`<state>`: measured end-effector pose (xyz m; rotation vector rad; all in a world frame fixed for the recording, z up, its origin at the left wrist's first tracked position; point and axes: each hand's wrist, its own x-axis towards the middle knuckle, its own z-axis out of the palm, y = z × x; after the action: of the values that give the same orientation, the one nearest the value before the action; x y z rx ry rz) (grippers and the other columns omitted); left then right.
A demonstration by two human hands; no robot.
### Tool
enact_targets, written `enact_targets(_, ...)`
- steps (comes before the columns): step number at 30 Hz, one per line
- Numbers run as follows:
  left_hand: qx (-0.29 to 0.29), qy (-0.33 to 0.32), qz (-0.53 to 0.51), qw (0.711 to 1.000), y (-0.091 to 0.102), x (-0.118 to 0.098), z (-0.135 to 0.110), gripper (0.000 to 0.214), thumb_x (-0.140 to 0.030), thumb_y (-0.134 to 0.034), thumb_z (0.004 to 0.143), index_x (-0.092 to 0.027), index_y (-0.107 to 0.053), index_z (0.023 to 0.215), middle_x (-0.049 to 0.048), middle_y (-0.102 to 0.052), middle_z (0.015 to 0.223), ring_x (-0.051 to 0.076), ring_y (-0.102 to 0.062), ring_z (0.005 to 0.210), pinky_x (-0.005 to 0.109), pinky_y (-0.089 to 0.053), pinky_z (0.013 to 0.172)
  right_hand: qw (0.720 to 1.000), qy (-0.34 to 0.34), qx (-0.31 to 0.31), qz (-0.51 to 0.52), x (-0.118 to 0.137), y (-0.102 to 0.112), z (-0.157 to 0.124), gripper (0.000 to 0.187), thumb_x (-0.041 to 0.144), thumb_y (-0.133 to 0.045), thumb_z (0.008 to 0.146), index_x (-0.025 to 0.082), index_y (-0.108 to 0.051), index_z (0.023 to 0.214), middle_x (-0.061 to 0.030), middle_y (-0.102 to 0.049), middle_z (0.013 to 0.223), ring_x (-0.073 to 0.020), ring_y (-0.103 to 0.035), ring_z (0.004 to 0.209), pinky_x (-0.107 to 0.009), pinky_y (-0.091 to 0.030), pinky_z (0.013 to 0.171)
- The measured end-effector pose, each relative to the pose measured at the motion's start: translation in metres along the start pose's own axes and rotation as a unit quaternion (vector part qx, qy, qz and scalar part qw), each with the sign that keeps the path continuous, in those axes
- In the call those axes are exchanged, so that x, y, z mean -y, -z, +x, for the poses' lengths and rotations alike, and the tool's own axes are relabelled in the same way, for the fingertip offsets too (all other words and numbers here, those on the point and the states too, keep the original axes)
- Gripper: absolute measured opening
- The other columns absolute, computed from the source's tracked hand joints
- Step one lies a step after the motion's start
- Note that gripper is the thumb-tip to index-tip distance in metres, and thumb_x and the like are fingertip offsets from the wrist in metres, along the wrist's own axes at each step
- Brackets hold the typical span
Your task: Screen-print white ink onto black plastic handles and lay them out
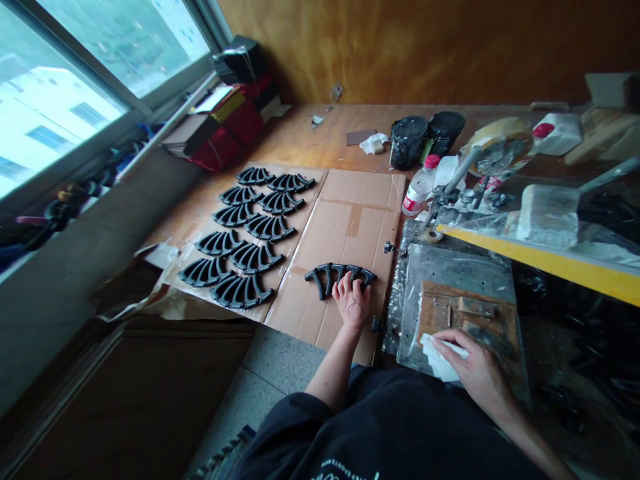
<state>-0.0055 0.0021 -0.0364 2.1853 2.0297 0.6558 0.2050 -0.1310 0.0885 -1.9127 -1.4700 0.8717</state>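
My left hand point(352, 301) rests on a black fan-shaped ribbed part point(340, 277) that lies on a flat sheet of cardboard point(350, 220); its fingers curl over the part's lower edge. My right hand point(477, 370) holds a crumpled white cloth point(440, 360) pressed on a stained work plate point(453, 293) with a brown wooden block on it. Several more black fan-shaped parts point(245, 240) lie in two rows on cardboard to the left.
Behind the plate are a yellow-edged bench point(545, 260), a metal tool with levers point(465, 193), a plastic bottle with a red cap point(420, 187), two black pots point(425, 137) and a tape roll point(497, 133). A window point(75, 73) and red boxes point(225, 127) are at left.
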Motion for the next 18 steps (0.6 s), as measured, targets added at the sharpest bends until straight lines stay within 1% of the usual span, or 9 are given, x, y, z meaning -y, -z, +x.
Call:
enact_targets(3,-0.029,0.005,0.007,1.000,0.006,0.009,-0.007,0.040,-0.044,-0.059,0.084,-0.018,-0.062,0.114,0.0143,-0.049,0.140,0.029,-0.041,0.131,0.053,-0.022,0.113,0.997,-0.063,-0.010,0.035,-0.009,0.009,0.004,0.034,0.051,-0.057,0.081,0.021,-0.069,0.089,-0.0052,-0.072,0.089,-0.0201,-0.067,0.079,-0.025,-0.052,0.069)
enact_targets(5,-0.037,0.019,0.018,0.999,0.010,0.018,-0.011,0.051,-0.049,-0.061,0.081,-0.017,-0.059,0.121,0.0171,-0.046,0.143,0.032,-0.036,0.135,0.057,-0.019,0.114,0.994,-0.096,-0.025,0.052,-0.016,0.017,0.007,0.035,0.052,-0.060,0.077,0.020,-0.070,0.089,-0.0051,-0.072,0.089,-0.0207,-0.067,0.079,-0.025,-0.052,0.067)
enact_targets(7,-0.025,0.035,0.031,0.999,0.015,0.027,-0.013,0.060,-0.054,-0.062,0.078,-0.018,-0.057,0.126,0.0181,-0.042,0.146,0.035,-0.031,0.138,0.062,-0.018,0.112,0.989,-0.123,-0.038,0.071,-0.020,0.025,0.011,0.037,0.053,-0.063,0.072,0.019,-0.071,0.086,-0.0053,-0.072,0.085,-0.0209,-0.067,0.075,-0.025,-0.053,0.063)
enact_targets(9,-0.004,0.040,0.045,0.998,0.019,0.033,-0.012,0.065,-0.057,-0.065,0.075,-0.021,-0.057,0.128,0.0175,-0.040,0.147,0.038,-0.029,0.139,0.065,-0.018,0.110,0.982,-0.154,-0.037,0.100,-0.021,0.031,0.015,0.038,0.053,-0.065,0.069,0.019,-0.070,0.084,-0.0053,-0.072,0.080,-0.0204,-0.066,0.068,-0.025,-0.053,0.057)
enact_targets(11,0.015,0.035,0.054,0.998,0.022,0.036,-0.010,0.064,-0.057,-0.067,0.073,-0.025,-0.059,0.128,0.0158,-0.041,0.147,0.039,-0.028,0.139,0.065,-0.019,0.110,0.973,-0.186,-0.031,0.137,-0.020,0.034,0.018,0.039,0.053,-0.068,0.067,0.018,-0.070,0.085,-0.0053,-0.071,0.076,-0.0197,-0.064,0.062,-0.025,-0.051,0.050)
enact_targets(14,0.034,0.013,0.055,0.998,0.023,0.038,-0.004,0.058,-0.058,-0.066,0.073,-0.027,-0.064,0.123,0.0139,-0.041,0.148,0.039,-0.030,0.139,0.061,-0.025,0.109,0.960,-0.214,-0.039,0.176,-0.021,0.038,0.021,0.042,0.054,-0.071,0.064,0.017,-0.070,0.086,-0.0054,-0.070,0.076,-0.0192,-0.062,0.060,-0.025,-0.050,0.047)
enact_targets(16,0.045,-0.001,0.052,0.998,0.022,0.040,-0.002,0.055,-0.058,-0.066,0.073,-0.027,-0.066,0.119,0.0123,-0.044,0.147,0.038,-0.033,0.137,0.058,-0.029,0.107,0.958,-0.211,-0.049,0.187,-0.022,0.040,0.024,0.043,0.053,-0.073,0.062,0.017,-0.070,0.084,-0.0059,-0.070,0.077,-0.0191,-0.062,0.062,-0.025,-0.051,0.050)
enact_targets(18,0.052,-0.010,0.051,0.997,0.020,0.043,0.000,0.051,-0.056,-0.066,0.074,-0.027,-0.067,0.117,0.0107,-0.051,0.142,0.036,-0.038,0.135,0.055,-0.032,0.106,0.958,-0.203,-0.061,0.191,-0.023,0.041,0.031,0.043,0.053,-0.074,0.060,0.016,-0.071,0.082,-0.0067,-0.071,0.077,-0.0193,-0.063,0.063,-0.025,-0.052,0.051)
